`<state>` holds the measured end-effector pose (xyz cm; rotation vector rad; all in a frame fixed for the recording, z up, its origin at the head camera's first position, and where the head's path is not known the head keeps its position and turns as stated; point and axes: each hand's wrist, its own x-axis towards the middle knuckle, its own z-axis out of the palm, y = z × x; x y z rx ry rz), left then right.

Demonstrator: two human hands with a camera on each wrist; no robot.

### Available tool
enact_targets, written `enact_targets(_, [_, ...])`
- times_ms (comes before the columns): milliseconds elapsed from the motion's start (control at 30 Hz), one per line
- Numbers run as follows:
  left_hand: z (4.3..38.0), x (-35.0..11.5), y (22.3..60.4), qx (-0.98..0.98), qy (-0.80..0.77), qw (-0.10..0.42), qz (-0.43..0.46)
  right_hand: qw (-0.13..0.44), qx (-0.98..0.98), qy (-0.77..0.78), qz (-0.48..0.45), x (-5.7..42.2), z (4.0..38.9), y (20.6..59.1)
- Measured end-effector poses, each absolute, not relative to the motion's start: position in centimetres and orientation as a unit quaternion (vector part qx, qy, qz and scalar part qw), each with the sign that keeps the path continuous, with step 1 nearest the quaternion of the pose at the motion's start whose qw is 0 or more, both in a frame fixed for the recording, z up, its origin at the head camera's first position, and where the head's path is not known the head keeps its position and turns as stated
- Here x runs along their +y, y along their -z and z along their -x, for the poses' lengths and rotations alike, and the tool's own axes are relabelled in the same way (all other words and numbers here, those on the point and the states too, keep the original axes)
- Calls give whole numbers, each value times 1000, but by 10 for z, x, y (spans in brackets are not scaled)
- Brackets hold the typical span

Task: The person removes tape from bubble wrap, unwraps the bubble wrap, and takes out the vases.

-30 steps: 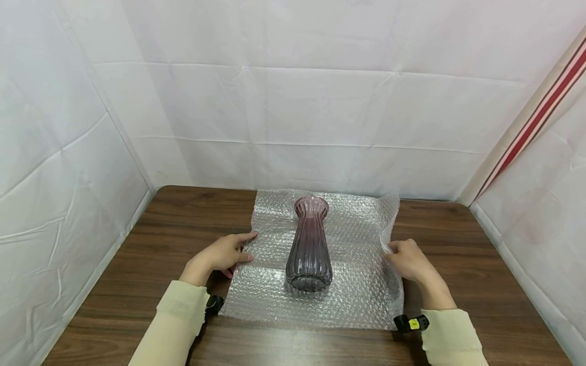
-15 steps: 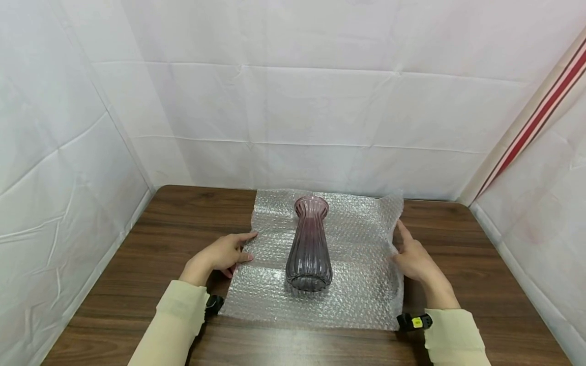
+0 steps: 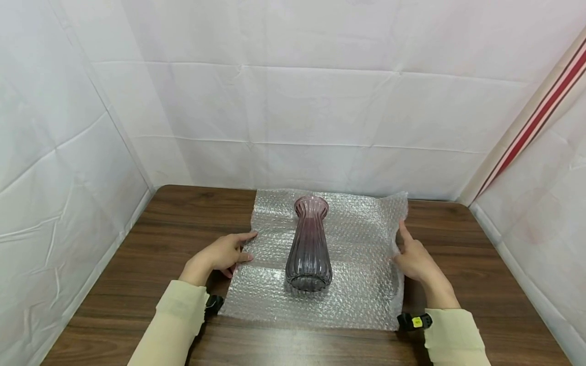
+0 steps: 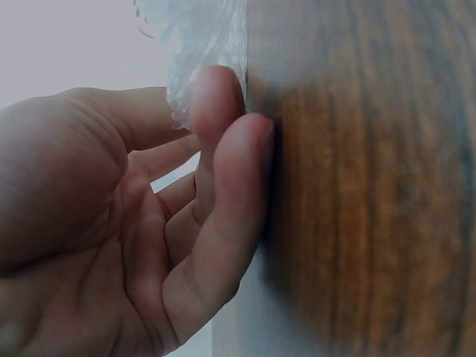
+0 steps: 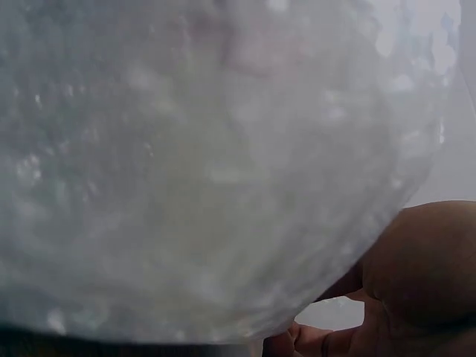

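Note:
A ribbed glass vase [image 3: 310, 251], pink at the neck and grey-purple towards the base, lies on a sheet of bubble wrap [image 3: 357, 305] with its base towards me. At the sheet's left edge my left hand [image 3: 220, 254] pinches the wrap, thumb on top and index finger stretched along it; the left wrist view shows curled fingers [image 4: 238, 178] beneath. My right hand [image 3: 414, 259] holds the right edge, which is slightly raised, its index finger stretched forward. In the right wrist view the bubble wrap [image 5: 208, 163] hides most of that hand's fingers.
The dark wooden table [image 3: 151, 244] extends on both sides of the sheet. Behind it hangs a creased white cloth [image 3: 302, 112], with more cloth at both sides. A red-striped band [image 3: 526, 127] runs down the right corner.
My right hand has shifted slightly right, and its index finger has straightened forward along the edge. The wrap's far right corner has spread outward. The left hand and vase stay put.

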<state>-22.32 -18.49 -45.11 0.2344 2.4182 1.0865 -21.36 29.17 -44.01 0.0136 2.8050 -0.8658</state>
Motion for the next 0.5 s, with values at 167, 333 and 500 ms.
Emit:
enact_targets(167, [224,-185,452,882,-396,238,-86,111,951,289,-9,293,214,442])
enact_targets(333, [223,-185,452,882,-397,239,-87,123,948,292,-13,294,214,441])
enact_targets(500, [223,-186,452,880,-400,240,-87,127,945,300,-18,295,214,443])
